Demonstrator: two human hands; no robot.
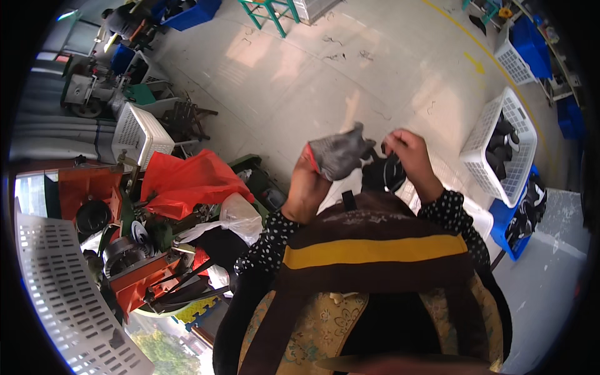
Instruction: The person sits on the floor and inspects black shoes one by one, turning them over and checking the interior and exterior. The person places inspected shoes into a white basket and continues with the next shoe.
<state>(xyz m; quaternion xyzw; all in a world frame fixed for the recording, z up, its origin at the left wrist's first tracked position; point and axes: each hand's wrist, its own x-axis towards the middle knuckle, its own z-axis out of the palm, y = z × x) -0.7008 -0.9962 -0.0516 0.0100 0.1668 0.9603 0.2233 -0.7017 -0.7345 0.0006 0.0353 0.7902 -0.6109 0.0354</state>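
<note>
My left hand [299, 194] has a grey knitted glove [340, 153] with a red cuff over its fingers. The gloved fingers bend round towards a black piece with a pale edge [382, 174], held in front of my apron [375, 219]. My bare right hand [409, 153] is just right of the glove, its fingers curled in a pinch at the top of that black piece. What lies between those fingertips is too small to make out. Both forearms wear dark polka-dot sleeves.
To the right stand a white slotted crate [515, 112] and a blue bin [517, 250], both holding black items. Left of me are a machine with orange-red parts [147, 284], a red plastic bag [187, 181] and white crates [140, 134]. A green stool [270, 14] stands far ahead.
</note>
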